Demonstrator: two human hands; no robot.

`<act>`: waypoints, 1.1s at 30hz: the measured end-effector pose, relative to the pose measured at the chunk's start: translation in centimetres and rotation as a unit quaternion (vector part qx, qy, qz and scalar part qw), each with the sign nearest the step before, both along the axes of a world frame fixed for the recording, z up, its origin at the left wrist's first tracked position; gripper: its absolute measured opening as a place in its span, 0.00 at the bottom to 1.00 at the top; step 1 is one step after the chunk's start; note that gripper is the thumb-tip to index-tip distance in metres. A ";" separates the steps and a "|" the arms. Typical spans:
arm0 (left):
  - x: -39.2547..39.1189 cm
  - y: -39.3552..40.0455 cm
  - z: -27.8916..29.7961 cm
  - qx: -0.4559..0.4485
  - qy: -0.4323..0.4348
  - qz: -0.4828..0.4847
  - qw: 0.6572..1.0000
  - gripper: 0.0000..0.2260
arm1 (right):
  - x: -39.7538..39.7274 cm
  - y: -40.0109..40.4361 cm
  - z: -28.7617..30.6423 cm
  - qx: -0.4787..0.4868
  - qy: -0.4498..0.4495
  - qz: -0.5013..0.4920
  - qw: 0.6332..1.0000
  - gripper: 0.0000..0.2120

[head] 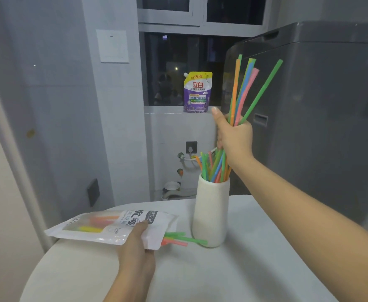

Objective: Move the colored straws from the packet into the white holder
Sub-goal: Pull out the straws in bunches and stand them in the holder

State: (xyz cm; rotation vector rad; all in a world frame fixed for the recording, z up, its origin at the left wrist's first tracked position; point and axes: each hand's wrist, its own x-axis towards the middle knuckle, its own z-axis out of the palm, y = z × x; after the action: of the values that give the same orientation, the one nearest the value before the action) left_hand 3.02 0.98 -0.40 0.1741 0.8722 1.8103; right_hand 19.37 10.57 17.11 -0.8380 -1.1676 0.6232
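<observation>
Straws (241, 94) gripped by right hand (233, 136) may tip the holder (211, 212); left hand (137, 243) grips packet (113, 225).

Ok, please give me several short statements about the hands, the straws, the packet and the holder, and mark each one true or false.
1. The right hand grips a bunch of long colored plastic straws above the tall white cylindrical holder. True.
2. The white holder is lying on its side. False: it stands upright on the white table.
3. The left hand holds the white plastic straw packet. True.
4. No straws are left in the packet. False: green and pink straws stick out of its open end.
5. The purple and yellow detergent pouch sits on the table. False: it stands on the window ledge.
</observation>
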 end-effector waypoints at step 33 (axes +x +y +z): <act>-0.2 0.0 0.2 0.000 0.001 -0.007 1.000 0.23 | 1.5 1.7 -1.0 -0.084 -0.168 -0.023 0.982 0.13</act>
State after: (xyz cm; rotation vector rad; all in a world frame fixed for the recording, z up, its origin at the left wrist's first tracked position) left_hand 2.80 0.95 -0.19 0.1820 0.8712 1.7973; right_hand 20.83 12.29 16.14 -1.1426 -1.4085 0.5612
